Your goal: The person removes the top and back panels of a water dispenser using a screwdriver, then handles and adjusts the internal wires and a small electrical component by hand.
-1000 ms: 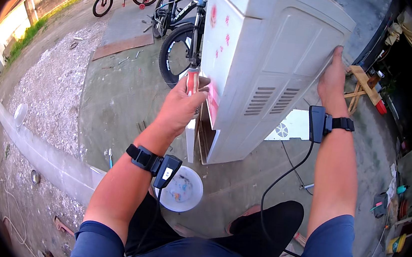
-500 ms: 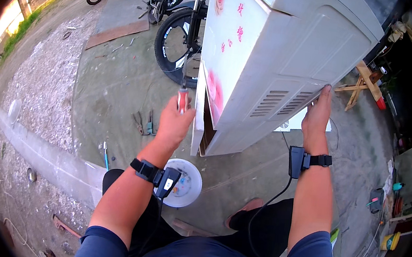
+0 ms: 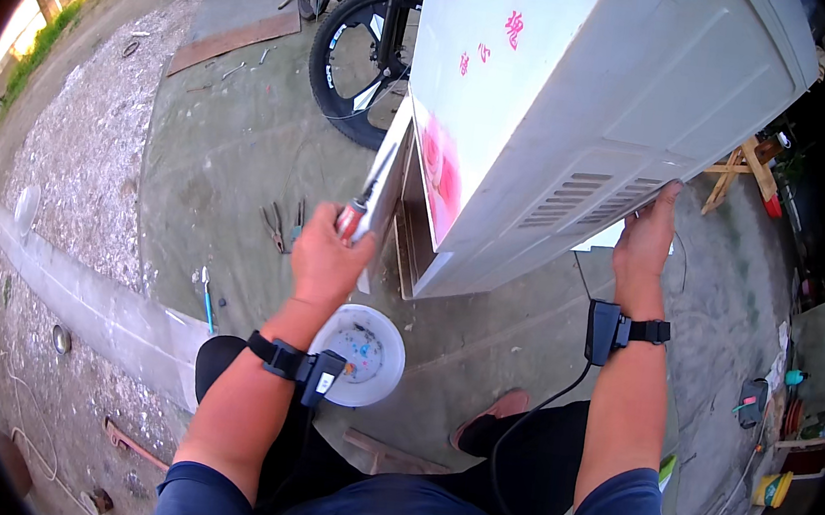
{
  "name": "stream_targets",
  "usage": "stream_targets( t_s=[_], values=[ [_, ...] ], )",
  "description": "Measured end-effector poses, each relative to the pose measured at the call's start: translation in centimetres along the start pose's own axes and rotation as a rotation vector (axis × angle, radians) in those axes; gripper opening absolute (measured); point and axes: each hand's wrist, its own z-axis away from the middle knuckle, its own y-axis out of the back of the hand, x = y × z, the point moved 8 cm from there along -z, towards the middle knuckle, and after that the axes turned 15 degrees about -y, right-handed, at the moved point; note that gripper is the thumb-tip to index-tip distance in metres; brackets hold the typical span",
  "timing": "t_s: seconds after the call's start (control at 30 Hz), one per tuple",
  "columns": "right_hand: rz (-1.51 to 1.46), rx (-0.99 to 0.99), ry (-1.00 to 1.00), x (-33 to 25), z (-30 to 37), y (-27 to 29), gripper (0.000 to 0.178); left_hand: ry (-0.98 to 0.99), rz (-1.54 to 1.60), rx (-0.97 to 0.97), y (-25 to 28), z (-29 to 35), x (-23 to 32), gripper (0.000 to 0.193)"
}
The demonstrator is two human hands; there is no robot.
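Note:
A white washing machine [image 3: 550,192] with a pink-flowered front and slotted vents leans in front of me. My left hand [image 3: 327,259] is closed round the red-and-clear handle of a screwdriver [image 3: 352,219], its shaft slanting up to the right. Just beside that hand, a loose white panel [image 3: 385,199] stands out from the machine's lower left side. Between panel and machine a dark gap shows. My right hand [image 3: 644,237] grips the machine's right edge by the vents, its other fingers partly hidden behind it.
A white bucket [image 3: 382,357] with small parts inside stands below my left hand. Pliers [image 3: 275,226] and a blue-handled tool [image 3: 208,301] lie on the ground mat. Behind the machine stands a bicycle [image 3: 358,61]; a wooden stand [image 3: 743,172] is at the right.
The white panel has swung away from the machine, widening the gap. My left hand has moved left and slightly down with the screwdriver, which now tilts right. The machine appears shifted right.

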Motion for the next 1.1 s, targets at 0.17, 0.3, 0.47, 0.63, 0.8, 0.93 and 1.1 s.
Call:
stream_targets(
  t_s=[0.17,0.3,0.47,0.63,0.8,0.93,1.1],
  values=[
    [-0.036,-0.084,0.039,-0.7,-0.6,-0.4,0.073,0.042,-0.101,0.075,3.7,-3.1,-4.5,0.037],
    [-0.038,-0.066,0.014,-1.2,-0.7,-0.9,0.068,0.023,-0.088,0.13,5.4,-4.8,-7.1,0.038],
    [-0.044,-0.053,-0.012,-2.0,-2.0,-1.6,0.064,0.042,-0.023,0.182,6.2,-6.2,-8.5,0.036],
    [0.013,-0.099,-0.023,-3.2,-4.1,-2.2,0.065,0.052,0.01,0.179,6.4,-7.0,-9.5,0.034],
    [0.018,-0.11,-0.033,-3.6,-5.3,-3.0,0.065,0.077,0.111,0.176,6.6,-6.8,-9.8,0.033],
    [0.05,-0.1,-0.041,-3.1,-10.2,2.3,0.061,0.047,0.142,0.166,7.0,-7.0,-8.8,0.025],
    [0.051,-0.033,-0.155,-1.8,-12.1,11.9,0.057,0.039,0.179,0.095,6.7,-6.7,-9.6,0.029]
  ],
)
